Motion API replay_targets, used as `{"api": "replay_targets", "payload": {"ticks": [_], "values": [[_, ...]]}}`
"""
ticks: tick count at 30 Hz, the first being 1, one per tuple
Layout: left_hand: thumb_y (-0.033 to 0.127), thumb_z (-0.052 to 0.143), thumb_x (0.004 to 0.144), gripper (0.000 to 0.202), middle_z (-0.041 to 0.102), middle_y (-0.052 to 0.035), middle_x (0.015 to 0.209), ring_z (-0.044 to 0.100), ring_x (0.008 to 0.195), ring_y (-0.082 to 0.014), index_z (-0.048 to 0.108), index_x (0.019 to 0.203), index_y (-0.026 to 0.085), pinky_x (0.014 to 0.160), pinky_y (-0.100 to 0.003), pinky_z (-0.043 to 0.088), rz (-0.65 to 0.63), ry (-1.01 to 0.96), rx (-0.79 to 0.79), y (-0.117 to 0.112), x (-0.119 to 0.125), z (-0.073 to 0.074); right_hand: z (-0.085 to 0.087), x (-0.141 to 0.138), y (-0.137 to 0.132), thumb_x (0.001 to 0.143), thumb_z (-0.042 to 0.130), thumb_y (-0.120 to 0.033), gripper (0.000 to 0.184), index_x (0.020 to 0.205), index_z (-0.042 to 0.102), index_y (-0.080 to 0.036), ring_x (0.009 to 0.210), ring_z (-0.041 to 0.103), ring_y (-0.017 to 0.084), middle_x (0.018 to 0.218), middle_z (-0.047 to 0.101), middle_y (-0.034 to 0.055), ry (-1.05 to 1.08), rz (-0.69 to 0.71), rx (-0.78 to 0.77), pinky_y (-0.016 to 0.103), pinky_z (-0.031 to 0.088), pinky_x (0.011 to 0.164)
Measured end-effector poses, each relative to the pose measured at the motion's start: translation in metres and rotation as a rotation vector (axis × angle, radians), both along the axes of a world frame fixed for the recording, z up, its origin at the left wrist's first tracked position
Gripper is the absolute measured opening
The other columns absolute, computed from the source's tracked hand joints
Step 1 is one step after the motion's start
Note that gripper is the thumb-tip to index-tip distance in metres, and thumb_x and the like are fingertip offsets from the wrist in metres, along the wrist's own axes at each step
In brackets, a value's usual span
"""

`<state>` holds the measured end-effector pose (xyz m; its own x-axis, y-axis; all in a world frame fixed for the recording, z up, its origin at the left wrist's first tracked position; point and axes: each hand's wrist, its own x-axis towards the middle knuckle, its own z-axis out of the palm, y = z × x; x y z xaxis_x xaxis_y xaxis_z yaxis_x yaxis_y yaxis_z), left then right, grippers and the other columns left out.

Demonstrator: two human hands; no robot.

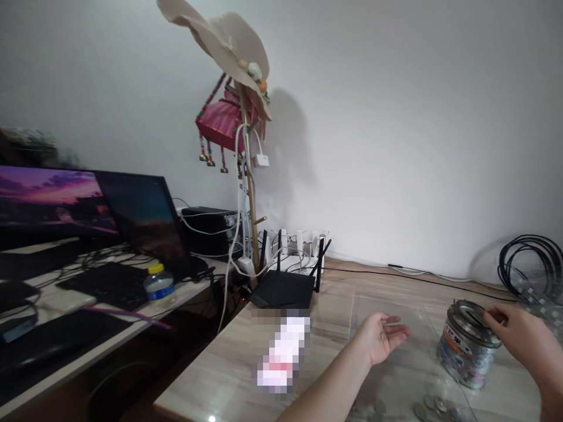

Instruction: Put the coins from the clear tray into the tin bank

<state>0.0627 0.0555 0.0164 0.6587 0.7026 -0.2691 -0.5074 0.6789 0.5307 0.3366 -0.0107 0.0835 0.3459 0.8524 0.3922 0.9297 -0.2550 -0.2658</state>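
Observation:
My left hand (382,338) hovers palm up over a clear plastic sheet (409,363) on the table, fingers loosely spread and holding nothing. My right hand (521,337) reaches to the top of a round metal tin (465,350) with a slotted lid, fingertips pinched together at the rim; whether something small sits between them is hidden. The tin stands tilted on the sheet at the right. Several coins (433,407) lie on the sheet in front of the tin, near the bottom edge.
A black router (285,287) with antennas stands at the table's far edge beside a wooden stand carrying a hat (229,44) and a pink bag (220,123). Coiled black cable (530,264) lies at the right. Monitors, a keyboard and a water bottle (159,282) fill the left desk.

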Motion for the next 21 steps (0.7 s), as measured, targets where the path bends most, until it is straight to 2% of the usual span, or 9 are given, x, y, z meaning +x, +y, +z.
{"api": "replay_targets", "payload": {"ticks": [4,12,21], "values": [[0.018,0.043,0.066,0.025,0.06,-0.0166,0.081,0.059,0.081,-0.0219,0.052,0.084,0.005,0.069,-0.025,0.044,0.023,0.03,0.017,0.001,0.001,-0.001,-0.005,0.009,0.004,0.064,0.044,-0.045,0.025,0.064,0.06,-0.025,0.061,0.055,0.02,0.068,0.062,0.006,0.042,0.011,-0.07,0.029,0.035,0.055],[0.017,0.045,0.067,0.021,0.061,-0.0159,0.081,0.06,0.078,-0.0204,0.052,0.083,0.006,0.07,-0.026,0.044,0.06,0.071,0.046,0.001,0.002,-0.001,-0.006,-0.002,0.006,0.062,0.044,-0.056,0.036,0.06,0.061,-0.024,0.056,0.054,0.021,0.063,0.062,0.0069,0.066,-0.094,-0.008,0.029,0.033,0.051],[0.018,0.044,0.069,0.02,0.061,-0.0152,0.083,0.06,0.078,-0.019,0.051,0.084,0.007,0.07,-0.026,0.043,0.036,0.08,0.099,0.0,0.001,-0.002,-0.008,0.004,0.013,0.058,0.045,-0.063,0.043,0.053,0.059,-0.022,0.05,0.051,0.018,0.054,0.059,0.004,0.079,-0.056,-0.059,0.027,0.032,0.048]]}}
